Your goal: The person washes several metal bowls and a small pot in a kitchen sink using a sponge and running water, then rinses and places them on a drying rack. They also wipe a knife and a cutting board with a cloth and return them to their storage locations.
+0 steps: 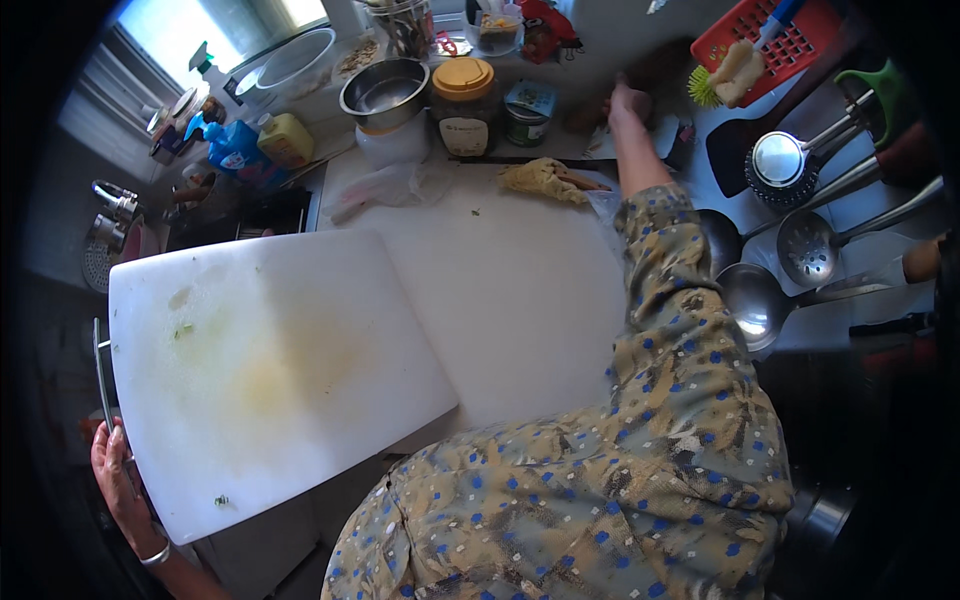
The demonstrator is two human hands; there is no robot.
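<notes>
A large white cutting board (300,330) with yellowish stains and green scraps lies across my left side, extending past the counter's front edge. My left hand (116,469), with a bracelet at the wrist, grips a metal bar handle (100,367) at the board's left end. Stretched far forward, my right hand (628,103) is in a shadowed corner by the wall. A dark brown thing (667,71) is beside it; whether my fingers hold anything is hidden. Below that hand lies a crumpled yellowish cloth (541,180) with a brown strip next to it on the white counter (517,300).
Metal ladles (754,300), a slotted skimmer (806,247) and a black spatula (731,150) lie right. A red plastic basket (780,52) is above them. A yellow-lidded jar (463,105), steel bowl (385,94) and blue pump bottle (236,150) line the back. A plastic bag (390,187) lies nearer.
</notes>
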